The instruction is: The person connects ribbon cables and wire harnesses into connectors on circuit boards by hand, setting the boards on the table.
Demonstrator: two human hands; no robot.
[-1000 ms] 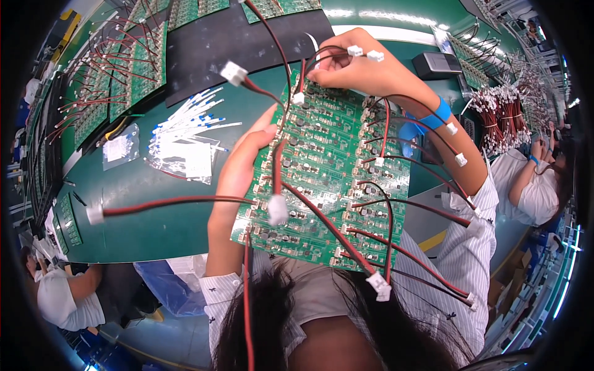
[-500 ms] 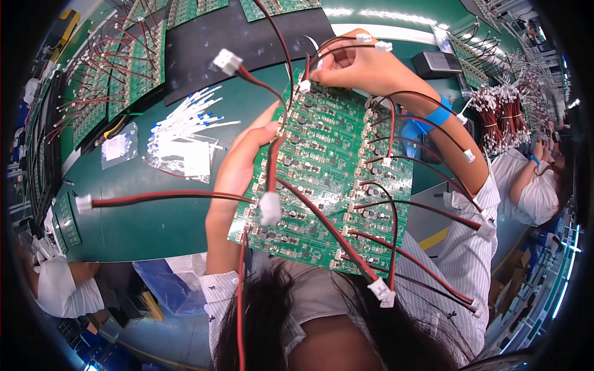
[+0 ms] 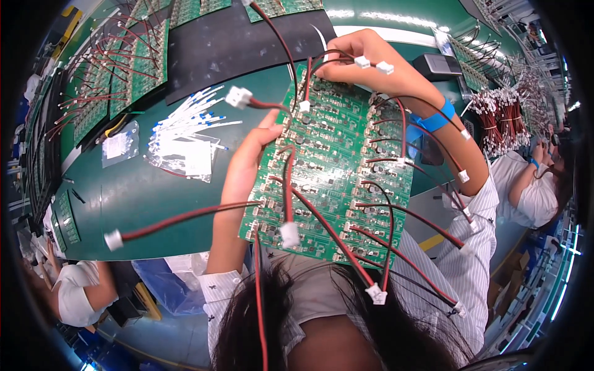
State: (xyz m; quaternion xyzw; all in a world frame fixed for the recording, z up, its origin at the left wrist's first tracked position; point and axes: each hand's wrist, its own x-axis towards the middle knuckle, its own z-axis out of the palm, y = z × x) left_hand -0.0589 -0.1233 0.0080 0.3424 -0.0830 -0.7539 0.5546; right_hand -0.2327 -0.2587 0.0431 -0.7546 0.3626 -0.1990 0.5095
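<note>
A green circuit board panel (image 3: 328, 167), packed with small parts, is held up tilted before me. My left hand (image 3: 244, 154) grips it by the left edge, thumb on the face and fingers mostly hidden behind. Several red and black wire leads (image 3: 325, 232) with white plugs hang from both sides of the panel. At its top edge my right hand (image 3: 359, 59) is closed in a pinch, with a thin white strip (image 3: 321, 37) rising from the fingers. The fingertips are partly hidden. Two white plugs (image 3: 373, 64) on leads lie across this hand.
White flat cables with blue ends (image 3: 189, 123) and clear bags (image 3: 120, 145) lie on the green table (image 3: 148, 216). More wired panels (image 3: 139, 68) stand at the far left beside a black mat (image 3: 241, 49). Bundled leads (image 3: 498, 117) sit at right. Co-workers sit at both sides.
The panel has shifted slightly right, and its loose leads have swung. My right hand has moved a little to the right at the top edge, the white strip moving along with it.
</note>
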